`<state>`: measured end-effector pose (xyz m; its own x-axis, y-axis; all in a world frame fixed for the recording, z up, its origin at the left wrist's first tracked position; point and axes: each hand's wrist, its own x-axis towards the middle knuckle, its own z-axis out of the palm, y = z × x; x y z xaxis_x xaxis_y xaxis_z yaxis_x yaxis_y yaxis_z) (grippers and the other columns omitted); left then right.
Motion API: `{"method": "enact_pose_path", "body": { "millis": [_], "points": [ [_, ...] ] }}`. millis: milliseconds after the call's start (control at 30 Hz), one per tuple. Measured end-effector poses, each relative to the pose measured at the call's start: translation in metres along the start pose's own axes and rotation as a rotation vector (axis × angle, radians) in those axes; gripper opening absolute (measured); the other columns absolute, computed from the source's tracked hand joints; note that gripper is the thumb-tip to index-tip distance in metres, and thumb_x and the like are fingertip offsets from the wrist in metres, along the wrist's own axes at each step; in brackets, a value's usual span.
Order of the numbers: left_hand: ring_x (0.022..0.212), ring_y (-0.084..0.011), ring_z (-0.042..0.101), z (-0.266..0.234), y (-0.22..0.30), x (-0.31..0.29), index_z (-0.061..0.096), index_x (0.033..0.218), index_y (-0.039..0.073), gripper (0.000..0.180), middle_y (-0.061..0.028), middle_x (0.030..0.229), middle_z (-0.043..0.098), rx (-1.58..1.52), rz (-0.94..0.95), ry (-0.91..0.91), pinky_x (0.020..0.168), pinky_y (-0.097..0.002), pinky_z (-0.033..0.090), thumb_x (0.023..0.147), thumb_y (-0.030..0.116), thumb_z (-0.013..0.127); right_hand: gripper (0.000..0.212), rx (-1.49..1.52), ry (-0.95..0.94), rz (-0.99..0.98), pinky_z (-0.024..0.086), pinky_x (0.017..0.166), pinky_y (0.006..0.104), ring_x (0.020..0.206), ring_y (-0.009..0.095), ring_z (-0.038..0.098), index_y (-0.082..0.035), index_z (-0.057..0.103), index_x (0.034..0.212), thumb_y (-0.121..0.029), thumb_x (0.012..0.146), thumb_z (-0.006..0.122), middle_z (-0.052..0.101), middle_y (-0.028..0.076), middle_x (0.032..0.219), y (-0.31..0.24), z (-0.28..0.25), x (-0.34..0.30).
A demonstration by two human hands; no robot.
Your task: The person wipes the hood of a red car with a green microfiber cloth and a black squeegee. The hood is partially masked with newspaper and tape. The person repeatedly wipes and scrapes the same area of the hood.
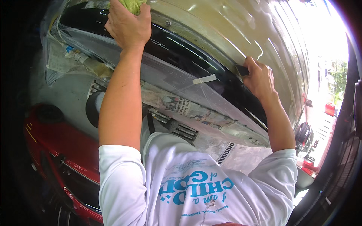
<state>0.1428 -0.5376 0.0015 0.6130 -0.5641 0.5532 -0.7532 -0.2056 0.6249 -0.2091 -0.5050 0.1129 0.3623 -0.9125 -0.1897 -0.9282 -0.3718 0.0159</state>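
Observation:
My left hand is up at the top of the view, gripping a yellow-green cloth against the pale, dull car body panel. My right hand holds a small dark block pressed flat against the same panel, just above the black window glass. Clear plastic sheeting and newspaper mask the glass below both hands, with a strip of masking tape on the plastic. Both forearms reach up from my white shirt.
A red vehicle stands at the lower left on the grey concrete floor. A drain grate lies in the floor near my right arm. A bright open street with red objects shows at the right.

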Motion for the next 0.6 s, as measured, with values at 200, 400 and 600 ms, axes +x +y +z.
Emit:
{"method": "enact_pose_path", "body": {
  "millis": [200, 400, 600],
  "points": [
    [0.131, -0.0392, 0.055, 0.005, -0.002, -0.001, 0.04, 0.15, -0.005, 0.089, -0.0239, 0.142, 0.058, -0.032, 0.049, 0.007, 0.111, -0.0535, 0.038, 0.085, 0.048, 0.072, 0.028, 0.084, 0.156, -0.197, 0.055, 0.075, 0.0552, 0.086, 0.046, 0.07, -0.007, 0.064, 0.103, -0.013, 0.078, 0.074, 0.072, 0.021, 0.09, -0.046, 0.005, 0.053],
    [0.131, -0.0395, 0.055, 0.001, -0.01, 0.002, 0.039, 0.15, -0.006, 0.091, -0.0248, 0.141, 0.058, -0.002, 0.024, 0.004, 0.111, -0.0518, 0.039, 0.085, 0.048, 0.072, 0.024, 0.084, 0.005, -0.085, 0.056, 0.077, 0.0545, 0.09, 0.046, 0.07, -0.004, 0.066, 0.102, -0.013, 0.08, 0.072, 0.072, 0.025, 0.09, -0.029, -0.012, 0.042],
    [0.129, -0.0398, 0.057, 0.001, 0.001, 0.0, 0.039, 0.151, -0.005, 0.091, -0.0241, 0.139, 0.06, -0.014, 0.034, -0.006, 0.11, -0.0515, 0.04, 0.085, 0.049, 0.071, 0.026, 0.105, 0.053, -0.058, 0.055, 0.078, 0.0528, 0.089, 0.045, 0.07, -0.005, 0.068, 0.102, -0.012, 0.078, 0.073, 0.072, 0.024, 0.091, -0.02, 0.003, 0.028]
  ]
}}
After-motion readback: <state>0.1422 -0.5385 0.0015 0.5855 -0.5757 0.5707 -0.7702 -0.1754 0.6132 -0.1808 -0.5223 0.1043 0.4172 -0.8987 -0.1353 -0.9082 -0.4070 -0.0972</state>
